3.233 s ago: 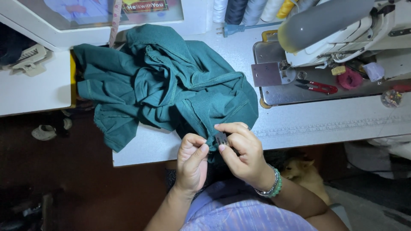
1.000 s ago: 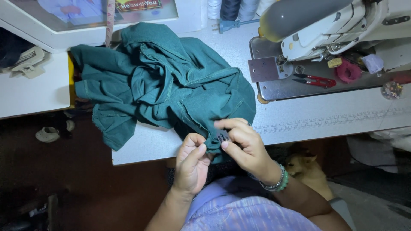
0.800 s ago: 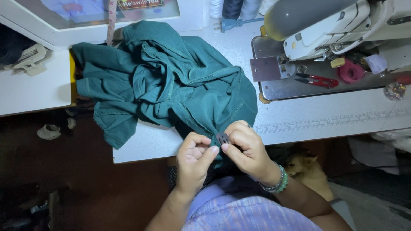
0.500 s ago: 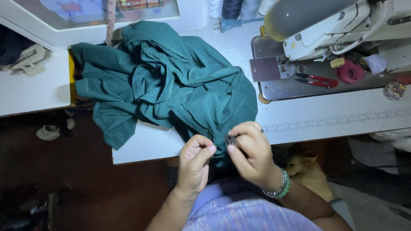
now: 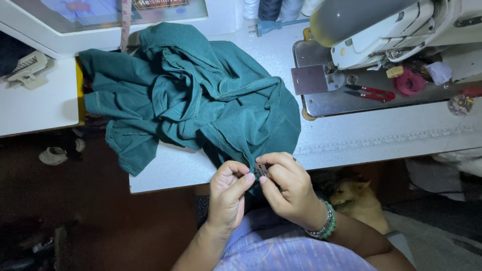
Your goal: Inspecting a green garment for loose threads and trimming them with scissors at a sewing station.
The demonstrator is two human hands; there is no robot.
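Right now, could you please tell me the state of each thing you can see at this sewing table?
Green garment: crumpled in a heap, its edge hanging over the table front.
Left hand: pinching the garment's edge.
Right hand: fingers pinching a small dark piece at the cloth.
Red snips: lying flat by the sewing machine.

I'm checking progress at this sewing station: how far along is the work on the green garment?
Done: the teal garment already shows stitched seams and lies bunched on the table. In hand: the left hand pinches its near edge while the right hand holds a small flat dark piece against it. Left: nothing sits under the sewing machine, and the red snips lie unused.
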